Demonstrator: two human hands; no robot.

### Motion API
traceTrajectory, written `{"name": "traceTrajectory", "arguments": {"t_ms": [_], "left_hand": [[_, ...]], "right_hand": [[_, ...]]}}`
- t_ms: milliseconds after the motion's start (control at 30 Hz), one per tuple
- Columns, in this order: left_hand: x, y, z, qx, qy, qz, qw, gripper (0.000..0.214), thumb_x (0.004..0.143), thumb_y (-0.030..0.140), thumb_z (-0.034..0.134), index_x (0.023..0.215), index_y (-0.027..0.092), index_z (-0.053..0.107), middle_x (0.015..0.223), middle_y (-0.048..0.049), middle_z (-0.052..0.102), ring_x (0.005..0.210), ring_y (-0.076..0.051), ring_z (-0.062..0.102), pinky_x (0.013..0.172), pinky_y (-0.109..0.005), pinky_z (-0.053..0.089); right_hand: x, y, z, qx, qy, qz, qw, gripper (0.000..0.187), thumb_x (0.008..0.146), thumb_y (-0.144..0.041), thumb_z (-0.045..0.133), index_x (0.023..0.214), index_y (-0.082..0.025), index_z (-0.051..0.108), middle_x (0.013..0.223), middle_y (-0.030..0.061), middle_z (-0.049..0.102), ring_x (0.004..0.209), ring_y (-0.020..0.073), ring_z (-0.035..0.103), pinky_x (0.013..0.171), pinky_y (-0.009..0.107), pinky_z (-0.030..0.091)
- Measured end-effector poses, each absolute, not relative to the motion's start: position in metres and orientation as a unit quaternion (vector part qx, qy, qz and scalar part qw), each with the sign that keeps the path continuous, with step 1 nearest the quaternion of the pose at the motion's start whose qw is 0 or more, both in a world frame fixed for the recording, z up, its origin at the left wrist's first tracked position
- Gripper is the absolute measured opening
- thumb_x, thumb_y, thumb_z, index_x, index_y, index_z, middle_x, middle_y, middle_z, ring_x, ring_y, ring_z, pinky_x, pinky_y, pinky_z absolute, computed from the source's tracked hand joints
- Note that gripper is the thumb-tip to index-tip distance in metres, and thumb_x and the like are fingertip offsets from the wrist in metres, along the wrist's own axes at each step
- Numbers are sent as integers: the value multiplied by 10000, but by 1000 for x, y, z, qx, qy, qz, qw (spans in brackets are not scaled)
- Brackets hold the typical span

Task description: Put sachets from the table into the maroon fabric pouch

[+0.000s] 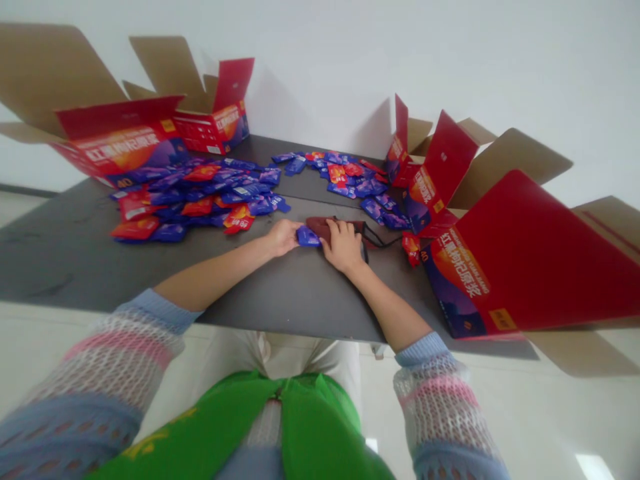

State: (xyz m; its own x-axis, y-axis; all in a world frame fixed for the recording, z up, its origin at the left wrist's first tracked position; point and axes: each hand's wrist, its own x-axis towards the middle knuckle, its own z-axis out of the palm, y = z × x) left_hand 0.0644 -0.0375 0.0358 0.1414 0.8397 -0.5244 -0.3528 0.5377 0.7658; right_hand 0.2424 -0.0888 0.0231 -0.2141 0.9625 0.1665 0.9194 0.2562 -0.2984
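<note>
My left hand [283, 237] is closed on a small blue sachet [307, 236] at the middle of the dark table [75, 253]. The sachet's far end meets the mouth of a dark red drawstring pouch [320, 225] lying flat. My right hand [344, 245] rests on the pouch with fingers curled over its edge, holding it. The pouch's black cord [380, 240] trails to the right. A large pile of blue and red sachets [200, 193] lies to the left, and a second spread of sachets [350, 177] lies behind the hands.
Open red cartons [125, 143] stand at the back left, with another red carton [220, 123] behind them. More open red cartons [500, 267] crowd the right side, one overhanging the table's front edge. A white wall is behind the table.
</note>
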Motion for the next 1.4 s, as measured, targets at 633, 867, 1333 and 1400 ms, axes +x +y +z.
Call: {"name": "traceTrajectory", "arguments": {"t_ms": [633, 867, 1333, 1400], "left_hand": [[62, -44, 48, 268, 539, 355, 716, 422, 779, 73, 478, 1121, 44, 723, 864, -156, 772, 793, -269, 745, 778, -409, 627], [67, -41, 39, 271, 550, 390, 687, 361, 880, -38, 413, 1074, 8, 714, 783, -140, 759, 696, -183, 733, 845, -321, 607], [72, -45, 41, 270, 547, 423, 670, 341, 888, -27, 406, 993, 24, 726, 838, -147, 768, 744, -194, 750, 861, -328, 604], [72, -45, 42, 265, 548, 425, 670, 343, 915, -4, 385, 1038, 17, 704, 799, -138, 759, 702, -188, 738, 834, -326, 608]], "right_hand": [[231, -102, 59, -444, -889, 99, 54, 546, 960, -122, 441, 1421, -358, 612, 1213, 120, 586, 1051, 254, 599, 797, 349, 511], [273, -93, 49, -464, -872, 148, 52, 487, 958, -154, 534, 1342, -421, 666, 1201, 83, 610, 1167, 258, 579, 886, 342, 486], [297, -82, 42, -682, -725, 48, 84, 412, 1012, -272, 424, 1383, -232, 598, 1281, 167, 592, 1133, 325, 618, 841, 418, 533], [292, -83, 41, -676, -728, 48, 101, 422, 1023, -300, 399, 1405, -240, 569, 1301, 153, 585, 1135, 303, 612, 853, 405, 536]]}}
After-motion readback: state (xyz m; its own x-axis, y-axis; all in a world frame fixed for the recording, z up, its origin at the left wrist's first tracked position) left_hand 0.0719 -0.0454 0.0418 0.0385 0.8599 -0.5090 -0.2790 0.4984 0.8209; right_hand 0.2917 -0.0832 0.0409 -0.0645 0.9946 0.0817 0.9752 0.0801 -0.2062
